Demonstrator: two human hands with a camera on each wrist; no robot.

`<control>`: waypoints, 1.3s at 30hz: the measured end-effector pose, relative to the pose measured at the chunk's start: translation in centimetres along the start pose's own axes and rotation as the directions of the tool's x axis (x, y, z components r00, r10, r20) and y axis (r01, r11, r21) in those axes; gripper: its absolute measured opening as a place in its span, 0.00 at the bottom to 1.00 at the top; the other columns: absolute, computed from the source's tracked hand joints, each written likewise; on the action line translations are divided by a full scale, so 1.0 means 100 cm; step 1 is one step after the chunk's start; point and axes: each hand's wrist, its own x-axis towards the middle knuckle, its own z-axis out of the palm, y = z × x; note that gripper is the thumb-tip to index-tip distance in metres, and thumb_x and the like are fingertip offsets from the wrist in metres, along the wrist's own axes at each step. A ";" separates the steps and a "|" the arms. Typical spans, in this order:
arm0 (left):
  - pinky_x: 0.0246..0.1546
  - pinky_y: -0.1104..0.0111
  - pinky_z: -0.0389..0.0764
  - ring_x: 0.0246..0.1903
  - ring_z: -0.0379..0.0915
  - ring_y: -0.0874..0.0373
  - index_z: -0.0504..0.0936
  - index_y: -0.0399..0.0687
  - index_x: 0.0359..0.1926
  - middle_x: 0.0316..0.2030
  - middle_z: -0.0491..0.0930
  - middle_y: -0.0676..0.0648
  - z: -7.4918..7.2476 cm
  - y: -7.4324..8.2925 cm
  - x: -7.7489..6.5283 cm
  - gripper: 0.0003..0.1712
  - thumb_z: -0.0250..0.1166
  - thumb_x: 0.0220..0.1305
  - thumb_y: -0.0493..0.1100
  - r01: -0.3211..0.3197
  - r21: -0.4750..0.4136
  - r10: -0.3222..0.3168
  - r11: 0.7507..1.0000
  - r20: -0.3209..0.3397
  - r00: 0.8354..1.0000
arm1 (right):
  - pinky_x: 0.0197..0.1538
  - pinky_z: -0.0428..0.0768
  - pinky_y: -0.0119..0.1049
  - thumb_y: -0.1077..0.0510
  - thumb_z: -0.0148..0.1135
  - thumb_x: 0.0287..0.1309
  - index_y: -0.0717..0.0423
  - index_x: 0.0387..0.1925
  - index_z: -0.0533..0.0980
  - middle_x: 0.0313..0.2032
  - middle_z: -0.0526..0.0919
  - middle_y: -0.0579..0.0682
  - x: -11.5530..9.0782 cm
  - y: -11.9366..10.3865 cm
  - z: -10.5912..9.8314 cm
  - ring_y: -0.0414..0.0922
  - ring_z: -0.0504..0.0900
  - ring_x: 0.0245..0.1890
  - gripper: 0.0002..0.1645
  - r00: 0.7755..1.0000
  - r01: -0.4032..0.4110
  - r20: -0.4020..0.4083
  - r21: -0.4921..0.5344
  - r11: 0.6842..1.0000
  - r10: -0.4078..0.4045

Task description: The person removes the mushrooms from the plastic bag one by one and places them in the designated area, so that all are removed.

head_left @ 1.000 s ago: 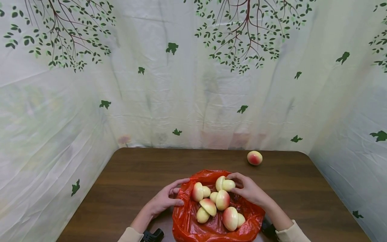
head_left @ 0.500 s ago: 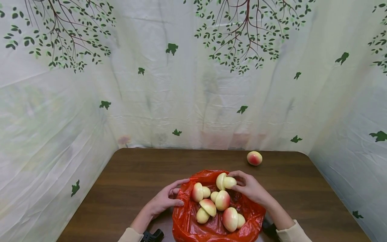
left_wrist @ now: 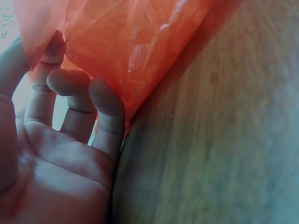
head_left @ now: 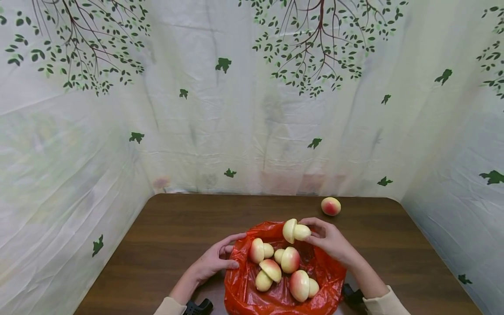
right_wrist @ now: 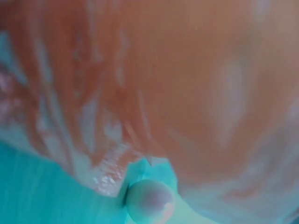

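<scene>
Pinching with narrowed fingertips of the right hand (head_left: 330, 240) the stem of a smooth, pale-yellow mushroom-shaped piece (head_left: 296, 231), at the far right rim of a crinkled, glossy red plastic bag (head_left: 240, 294) — likely to slip if held too lightly on so rounded a stem, perhaps knocking the four red-blushed yellow mushroom-shaped pieces (head_left: 290, 260) inside. Touching the bag's left side with the left hand (head_left: 212, 260), thumb and forefinger spread wide — impossible to tell whether gripping; if slack, might let the rim sag inward. Beyond, near the back edge of the dark wood-grain table (head_left: 177, 223), a round red-and-yellow piece (head_left: 330, 206).
</scene>
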 end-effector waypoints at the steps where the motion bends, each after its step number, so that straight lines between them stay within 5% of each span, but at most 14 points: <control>1: 0.49 0.62 0.90 0.49 0.89 0.58 0.54 0.44 0.84 0.58 0.87 0.40 0.000 0.000 0.000 0.44 0.63 0.74 0.30 0.007 0.000 -0.007 1.000 -0.003 1.000 | 0.58 0.83 0.26 0.59 0.68 0.71 0.68 0.67 0.73 0.65 0.78 0.66 0.000 -0.001 -0.001 0.29 0.84 0.57 0.29 1.000 -0.006 -0.009 0.005 1.000 0.006; 8: 0.49 0.62 0.90 0.50 0.89 0.57 0.55 0.43 0.84 0.58 0.87 0.39 -0.001 -0.001 -0.001 0.42 0.62 0.75 0.30 -0.016 0.000 0.016 1.000 0.003 1.000 | 0.56 0.86 0.30 0.59 0.67 0.72 0.65 0.68 0.73 0.62 0.81 0.57 -0.004 -0.007 -0.009 0.34 0.86 0.54 0.28 0.998 -0.022 -0.052 0.016 1.000 0.023; 19: 0.51 0.62 0.90 0.51 0.89 0.57 0.55 0.45 0.84 0.58 0.87 0.41 0.000 0.000 -0.002 0.43 0.63 0.75 0.31 0.011 0.001 -0.011 1.000 -0.015 1.000 | 0.55 0.85 0.26 0.61 0.67 0.72 0.69 0.67 0.73 0.63 0.78 0.61 -0.005 -0.013 -0.029 0.32 0.86 0.52 0.28 0.989 0.037 -0.144 -0.042 0.998 -0.042; 28: 0.51 0.62 0.90 0.51 0.89 0.57 0.56 0.46 0.84 0.58 0.88 0.42 0.001 0.000 -0.003 0.43 0.64 0.75 0.32 0.021 -0.001 -0.021 1.000 -0.023 1.000 | 0.55 0.84 0.24 0.63 0.64 0.73 0.72 0.68 0.70 0.58 0.79 0.36 -0.006 -0.016 -0.048 0.28 0.83 0.54 0.28 0.971 0.091 -0.216 -0.055 0.994 -0.101; 39: 0.48 0.63 0.90 0.48 0.89 0.58 0.55 0.44 0.84 0.56 0.88 0.41 0.001 0.000 -0.003 0.43 0.63 0.74 0.31 0.006 0.003 -0.006 1.000 -0.021 1.000 | 0.57 0.78 0.18 0.59 0.64 0.75 0.73 0.70 0.69 0.55 0.80 0.28 -0.009 -0.018 -0.073 0.22 0.79 0.57 0.31 0.955 0.034 -0.293 -0.041 0.999 -0.044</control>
